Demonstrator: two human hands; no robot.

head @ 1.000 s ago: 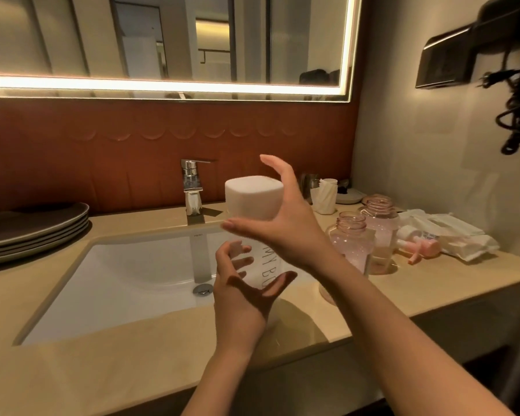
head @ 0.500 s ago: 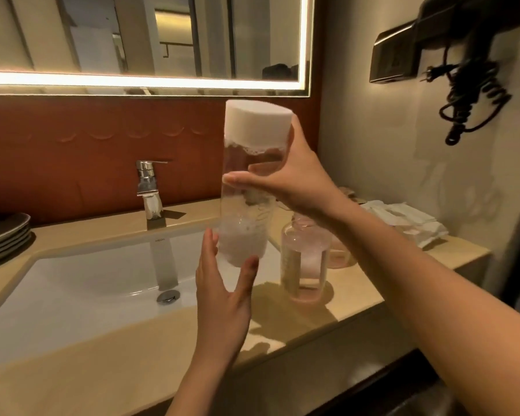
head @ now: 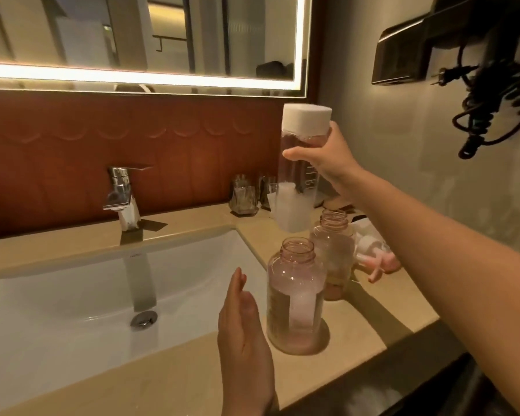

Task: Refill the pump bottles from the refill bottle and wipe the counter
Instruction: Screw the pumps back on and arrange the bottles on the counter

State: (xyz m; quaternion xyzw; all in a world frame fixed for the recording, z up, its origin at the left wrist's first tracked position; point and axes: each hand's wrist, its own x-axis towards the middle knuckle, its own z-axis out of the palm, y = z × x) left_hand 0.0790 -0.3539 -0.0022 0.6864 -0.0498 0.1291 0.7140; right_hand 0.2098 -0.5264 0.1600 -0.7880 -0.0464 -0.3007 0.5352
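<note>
**Progress check on the soap top-up**

Grip first: right hand has fingers and thumb wrapped round the upper part of the tall clear plastic refill bottle with the chunky white cap. It's holding that upright in the air, higher than both pump bottles. Only a little whitish liquid sits at its bottom, and the cap looks like it's on. Meanwhile left hand is flat with straight fingers, holding nothing. It's just beside the round pink-tinted clear front pump bottle; can't tell if it's touching.

That front pump bottle stands on the beige stone counter by the sink edge, neck open, and looks partly filled. The matching pink-tinted back pump bottle is right behind it, neck open too, level hard to read. Pink-and-white pump heads lie loose on the counter to the right.

So I'd say we're mid-refill. Pouring is left to do (cap off first, I reckon), then pumps screwed back on. Wiping isn't begun, no cloth in either hand.

In the way: the two bottles crowd each other, the necks are narrow, and those pump heads lie in the wipe path. Glass jar of cotton swabs and chrome tap stand at the back, white sink basin on the left.
</note>
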